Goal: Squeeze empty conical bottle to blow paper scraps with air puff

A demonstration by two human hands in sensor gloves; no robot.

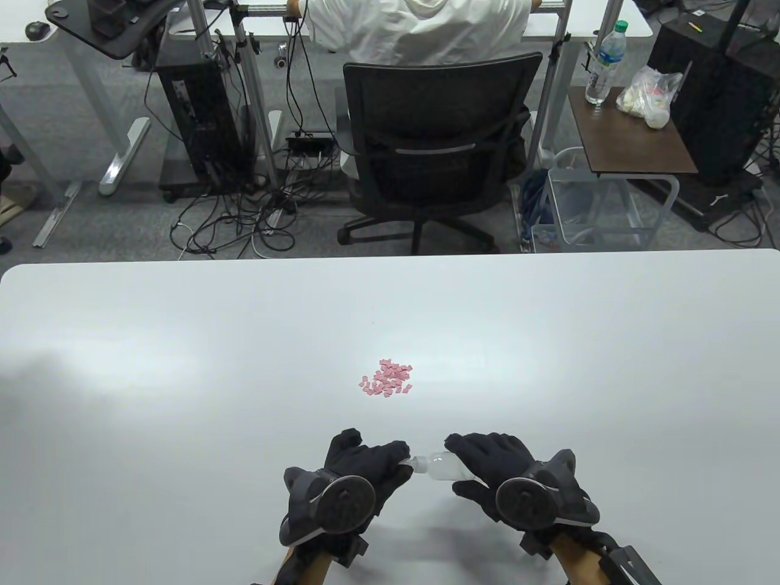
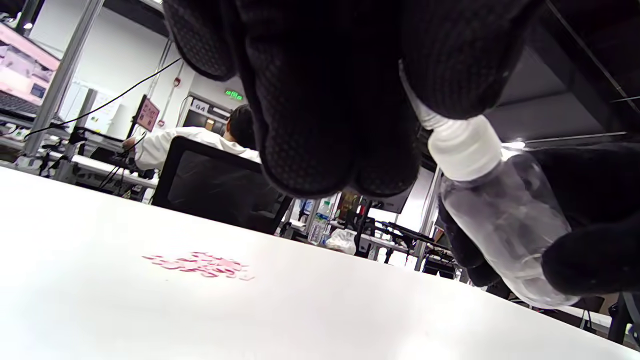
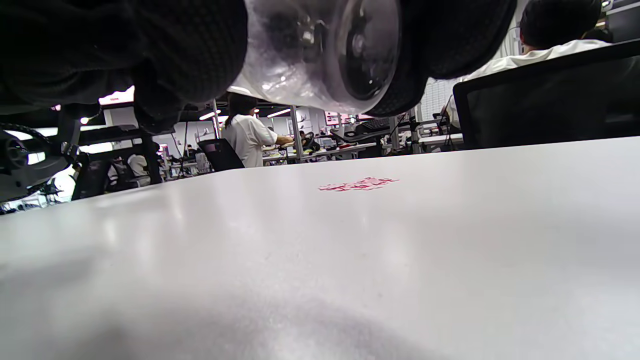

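Left hand: low at the near edge of the white table, glove black, round tracker on its back; fingertips closed around the nozzle end of the bottle, the tip itself hidden inside the fingers.
Right hand: just beside the left one, wrapped around the wide rear part of the bottle; thumb below, fingers above.
Conical bottle: clear plastic, empty, white screw collar at the narrow end; held lying sideways between both hands, lifted off the table surface, nozzle toward the left hand. In the right wrist view only the round transparent base seen, gripped on both sides by the glove.
Paper scraps: small pink pieces in one loose heap, flat on the table, farther from the person than the hands, well apart from the bottle, roughly at the middle of the table width.
Beyond the table: black office chair with a person in a white shirt sitting with the back to the camera; on the right a small brown side table with a water bottle and a plastic bag.
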